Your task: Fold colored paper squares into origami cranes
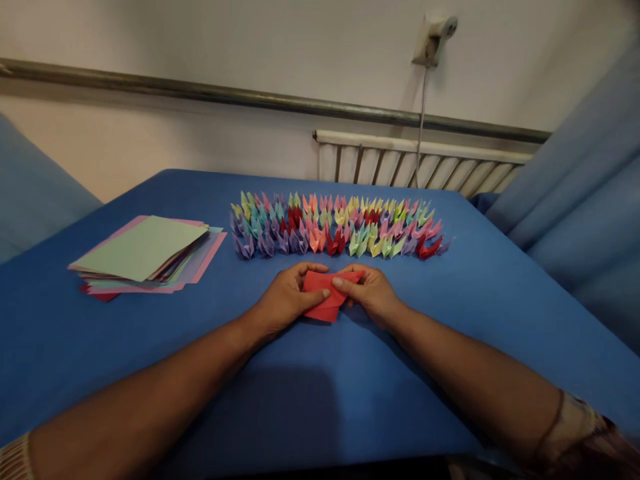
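Observation:
A partly folded red sheet of origami paper is held between both hands, just above the blue-covered table. My left hand pinches its left side, thumb lying across the front and fingers behind. On the right, my right hand grips the upper right corner between thumb and fingers. The fingers behind the paper are mostly hidden. Just beyond the hands stand rows of small folded paper cranes in purple, red, pink, yellow, green and blue.
A loose stack of coloured paper sheets, pale green on top, lies at the left on the blue tablecloth. Behind the table are a metal rail, a radiator and a wall socket with a plug. Blue curtains hang at the sides.

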{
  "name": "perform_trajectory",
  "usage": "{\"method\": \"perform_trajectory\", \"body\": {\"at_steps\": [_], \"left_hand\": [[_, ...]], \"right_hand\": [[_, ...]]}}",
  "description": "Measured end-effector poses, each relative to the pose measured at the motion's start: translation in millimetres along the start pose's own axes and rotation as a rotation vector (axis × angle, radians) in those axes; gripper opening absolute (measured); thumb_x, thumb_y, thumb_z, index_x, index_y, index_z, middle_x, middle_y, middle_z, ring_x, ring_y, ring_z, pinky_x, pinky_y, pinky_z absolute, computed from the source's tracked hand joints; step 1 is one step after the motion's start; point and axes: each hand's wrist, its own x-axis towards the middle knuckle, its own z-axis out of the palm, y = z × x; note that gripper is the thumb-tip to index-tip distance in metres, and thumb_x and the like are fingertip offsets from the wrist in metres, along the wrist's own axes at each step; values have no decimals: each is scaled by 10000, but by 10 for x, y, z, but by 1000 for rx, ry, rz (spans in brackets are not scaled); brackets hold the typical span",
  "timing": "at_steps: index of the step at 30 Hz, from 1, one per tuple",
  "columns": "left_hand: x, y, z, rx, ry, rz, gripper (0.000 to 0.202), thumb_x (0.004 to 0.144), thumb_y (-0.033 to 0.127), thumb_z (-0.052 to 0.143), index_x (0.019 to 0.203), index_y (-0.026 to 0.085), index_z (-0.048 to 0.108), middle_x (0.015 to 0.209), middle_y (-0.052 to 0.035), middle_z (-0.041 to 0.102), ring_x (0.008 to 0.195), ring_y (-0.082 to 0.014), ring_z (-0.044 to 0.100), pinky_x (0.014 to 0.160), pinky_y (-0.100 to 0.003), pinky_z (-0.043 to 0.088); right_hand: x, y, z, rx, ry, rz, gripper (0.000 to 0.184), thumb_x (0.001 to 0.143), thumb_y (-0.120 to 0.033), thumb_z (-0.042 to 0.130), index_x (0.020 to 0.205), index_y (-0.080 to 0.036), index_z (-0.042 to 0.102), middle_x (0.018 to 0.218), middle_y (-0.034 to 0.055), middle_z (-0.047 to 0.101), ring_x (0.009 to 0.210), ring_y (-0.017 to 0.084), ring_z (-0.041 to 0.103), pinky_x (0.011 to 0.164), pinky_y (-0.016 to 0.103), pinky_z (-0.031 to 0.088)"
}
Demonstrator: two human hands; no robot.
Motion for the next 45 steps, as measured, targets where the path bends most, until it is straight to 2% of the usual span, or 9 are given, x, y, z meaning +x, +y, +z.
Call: {"method": "perform_trajectory", "body": {"at_steps": [6,19,23,26,32,35,38,41,45], "left_hand": [[12,20,-36,-149,-54,-37,441,635,220,814,1021,165,608,904,-18,698,758,-141,666,742,-269,521],[52,36,-82,-195,-59,-60,291,760,392,727,897,149,648,834,-28,690,743,-145,646,750,-287,515],[30,27,-50,-109,-92,-39,399,676,364,798,981,162,641,931,-44,710,796,-169,668,783,-315,525],[22,10,-19,-49,-53,2,447,609,320,828,977,159,632,944,-45,709,809,-184,672,777,-327,532],[30,-4,-54,309,87,180,255,689,339,726,842,156,634,780,-5,653,720,-165,614,668,-283,493],[17,14,-98,489,95,283,140,761,301,647,813,172,627,752,4,640,687,-153,593,653,-274,473],[13,37,-151,719,43,480,57,794,191,577,831,188,620,811,-11,651,755,-163,596,718,-291,463],[34,52,-190,916,-41,690,123,799,118,533,869,189,605,875,-36,646,838,-182,580,790,-323,446],[56,53,-185,1048,-95,805,97,849,146,505,867,182,593,888,-49,642,834,-186,559,798,-333,437]], "right_hand": [[9,37,-24,38,27,0,347,672,-471,773,660,-184,578,530,-47,557,423,70,431,426,220,312],[10,25,-38,-76,90,-73,354,702,-495,735,640,-196,557,513,-53,512,462,86,421,468,229,318],[15,41,-41,-83,94,-75,348,707,-491,732,651,-192,562,514,-58,502,459,84,415,467,229,311],[6,27,-35,-74,86,-84,341,705,-482,736,661,-188,570,528,-57,512,469,82,421,480,230,322],[0,-10,-41,-145,52,-140,295,705,-446,741,678,-184,608,587,-41,557,537,96,461,554,245,364],[12,0,-81,-293,33,-252,198,758,-378,701,722,-196,634,652,-22,591,587,118,503,592,263,397],[7,-17,-144,-555,-25,-500,42,822,-245,614,824,-210,638,807,21,636,750,165,582,702,301,445],[-18,-68,-198,-875,-111,-720,167,823,-117,530,932,-208,617,978,71,650,935,207,595,824,359,439],[-30,-111,-219,-1103,-135,-798,203,829,-81,491,956,-207,587,1024,85,652,973,221,592,855,392,427]]}}
